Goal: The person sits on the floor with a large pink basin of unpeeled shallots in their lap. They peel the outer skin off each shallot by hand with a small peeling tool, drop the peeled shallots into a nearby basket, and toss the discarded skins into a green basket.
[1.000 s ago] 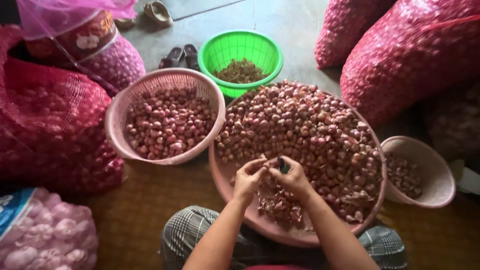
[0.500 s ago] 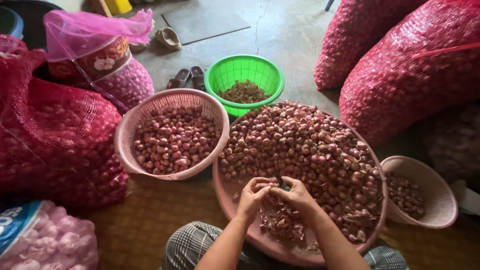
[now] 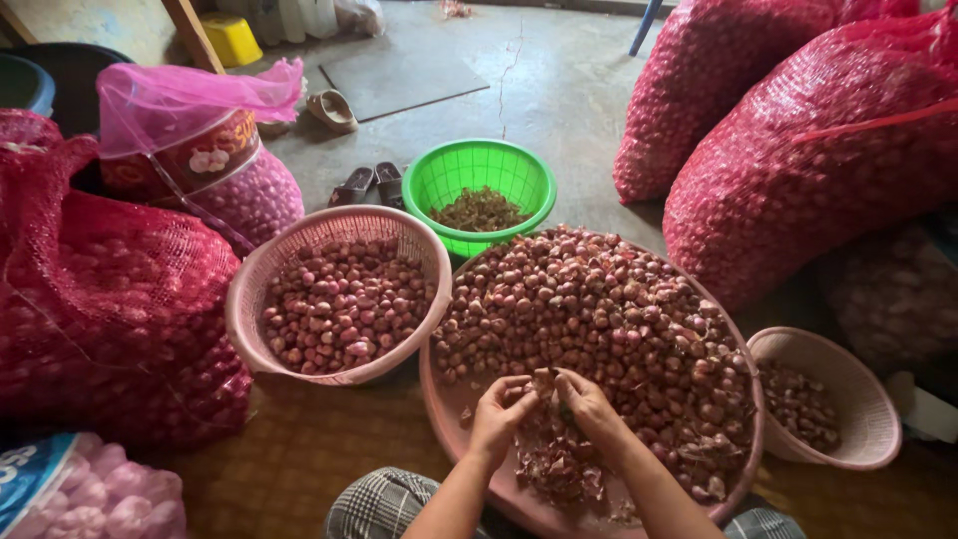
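My left hand (image 3: 499,411) and my right hand (image 3: 589,404) meet over the near side of a wide pink tray (image 3: 449,404) heaped with small red shallots (image 3: 609,319). Both hands pinch one shallot (image 3: 544,380) between their fingertips. Below them lies a patch of loose purple skins (image 3: 559,469) on the tray. A pink basket (image 3: 249,299) of cleaner shallots stands left of the tray, touching it.
A green basket (image 3: 444,180) with trimmings sits behind the tray. A smaller pink basket (image 3: 868,399) is at the right. Red mesh sacks (image 3: 808,150) crowd the right and left (image 3: 100,309). Sandals (image 3: 369,185) lie on the concrete floor beyond.
The view has tilted up, so the tray and hands sit lower in the picture. My hands stay together on the shallot over the skins.
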